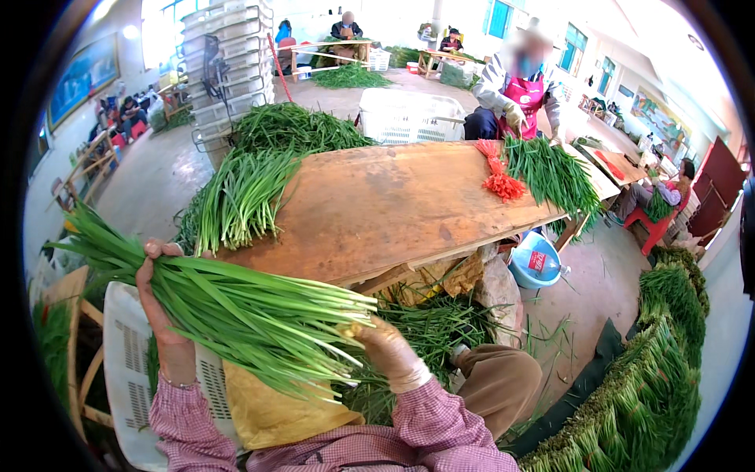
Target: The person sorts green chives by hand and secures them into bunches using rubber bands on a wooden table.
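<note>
A wooden table [377,204] crosses the middle, its near-left corner hidden behind the held greens. Beyond its far-left corner rises a stack of white crates [228,86], cut off at the top. Behind the far edge stands a white basket [413,114] whose contents are hard to make out; a second, the near basket [130,377], sits below the near-left corner, partly covered by the left forearm, its contents unclear. The long green bundle [244,307] is held up in front of that corner, pale stem ends to the right. Below the near edge, toward the right, a blue bucket [519,273] holds a clear bottle [552,272]. The left hand [161,291] curls its fingers around the leafy part; the right hand [385,346] touches the stem ends, its fingers partly hidden, so I cannot tell how tightly they close.
</note>
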`<state>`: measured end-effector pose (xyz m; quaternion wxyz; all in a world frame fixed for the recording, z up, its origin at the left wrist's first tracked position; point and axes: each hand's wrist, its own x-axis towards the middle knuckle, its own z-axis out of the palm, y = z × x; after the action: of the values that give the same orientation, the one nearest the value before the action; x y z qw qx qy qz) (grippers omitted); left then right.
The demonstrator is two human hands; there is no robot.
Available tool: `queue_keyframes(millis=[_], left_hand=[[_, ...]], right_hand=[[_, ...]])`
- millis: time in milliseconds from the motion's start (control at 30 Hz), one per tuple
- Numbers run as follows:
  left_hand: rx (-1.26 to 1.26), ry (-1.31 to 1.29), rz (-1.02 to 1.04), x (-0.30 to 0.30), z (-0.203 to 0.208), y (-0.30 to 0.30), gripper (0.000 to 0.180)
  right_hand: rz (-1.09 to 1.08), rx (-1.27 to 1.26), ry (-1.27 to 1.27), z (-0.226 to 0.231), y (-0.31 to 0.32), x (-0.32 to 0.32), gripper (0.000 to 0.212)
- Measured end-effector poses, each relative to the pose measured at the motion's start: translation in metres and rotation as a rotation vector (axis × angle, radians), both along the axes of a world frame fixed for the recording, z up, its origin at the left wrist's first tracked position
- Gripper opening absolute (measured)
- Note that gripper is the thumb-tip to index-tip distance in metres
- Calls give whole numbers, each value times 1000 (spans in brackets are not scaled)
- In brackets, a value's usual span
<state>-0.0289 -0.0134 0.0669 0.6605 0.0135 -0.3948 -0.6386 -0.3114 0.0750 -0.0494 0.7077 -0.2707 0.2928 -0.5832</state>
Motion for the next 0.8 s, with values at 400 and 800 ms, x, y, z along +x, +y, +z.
queue_keyframes(millis=[400, 800], left_hand=[[55, 46, 81, 29, 12, -2, 7], [168, -190, 195, 7, 21, -50, 23]], right_hand=[[86, -99, 33, -81, -13, -74, 84], [-45, -7, 346, 50, -20, -2, 35]])
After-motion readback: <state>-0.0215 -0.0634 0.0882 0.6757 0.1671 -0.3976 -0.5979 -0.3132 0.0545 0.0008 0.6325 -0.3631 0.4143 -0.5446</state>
